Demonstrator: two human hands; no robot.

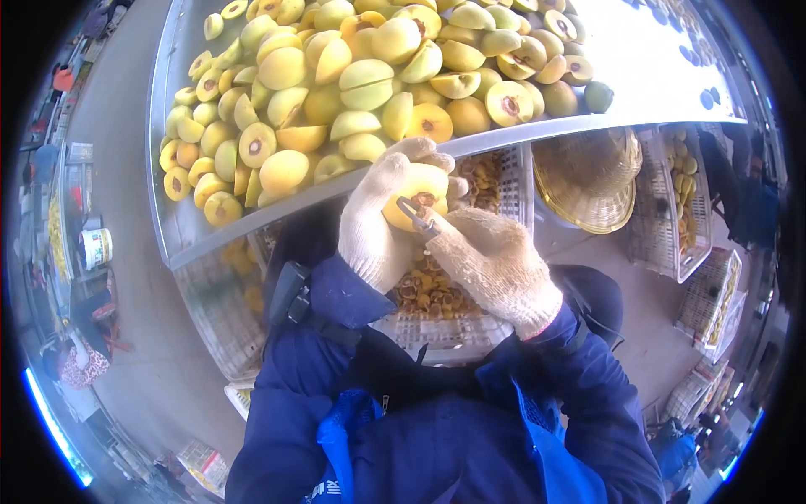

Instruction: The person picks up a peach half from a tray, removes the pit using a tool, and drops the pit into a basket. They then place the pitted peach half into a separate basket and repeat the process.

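Note:
A cut yellow fruit half [426, 186] with a brown centre rests in my left hand [375, 220], whose gloved fingers wrap round its back and far side. My right hand [491, 262], also in a pale glove, is closed round a small curved metal tool [413, 211]. The tool's loop lies against the cut face of the fruit, beside its centre. Just beyond my hands, many halved yellow and green fruits [285, 126] are heaped on a metal tray [311, 200]. Below my hands stands a crate [453, 332] holding brown and orange fruit scraps [437, 290].
A woven basket [588, 181] stands right of my hands, with a crate of fruit [672, 206] beyond it. More crates [709, 302] are at the right. A white bucket [96, 249] and a seated person [80, 361] are at the left.

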